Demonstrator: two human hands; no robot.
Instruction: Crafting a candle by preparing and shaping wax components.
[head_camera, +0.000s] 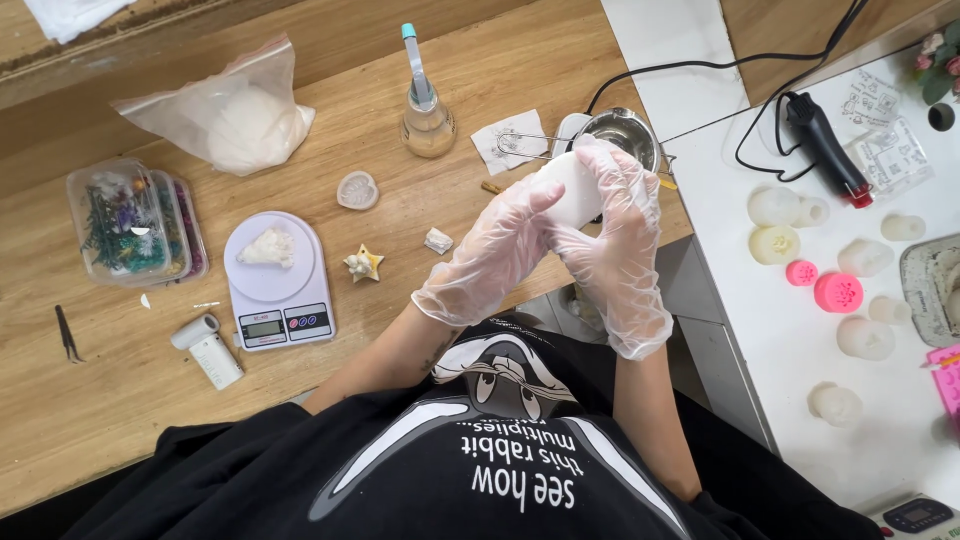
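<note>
Wooden workbench (120, 400): spans the left and centre of the scene. White side table (800, 350): adjoins it on the right.

On the workbench, far left: a clear plastic bag of white wax flakes (235, 120). Near it, at the left edge: a clear box of dried flowers (130, 222). Centre left: a white digital scale (272, 282) with a pale shell-shaped cast on its platform. Left of the scale, nearer: a small white handheld device (207, 350). Far centre: a glass flask (427, 122) with a tube standing in it. Right of the flask: a steel melting pot (625, 132), partly hidden behind the hands. Between scale and hands: a heart-shaped mould (358, 190) and a small star-shaped piece (364, 264).

On the side table: a black heat tool (825, 148) with cable, several white silicone moulds (865, 338) and two pink flower moulds (838, 292).

Both hands wear clear disposable gloves. The left hand (500, 250) and right hand (620, 235) are closed around one white silicone mould (575, 188), held in the air above the near edge of the workbench, just in front of the melting pot. Left fingers wrap the left side; right fingers curl over the top and right side. Both grips are firm and fully closed on it.

Step in hand, as judged: flexing the mould to release its contents. The next move would call for even pressure from both sides, with the mould kept over the bench.
</note>
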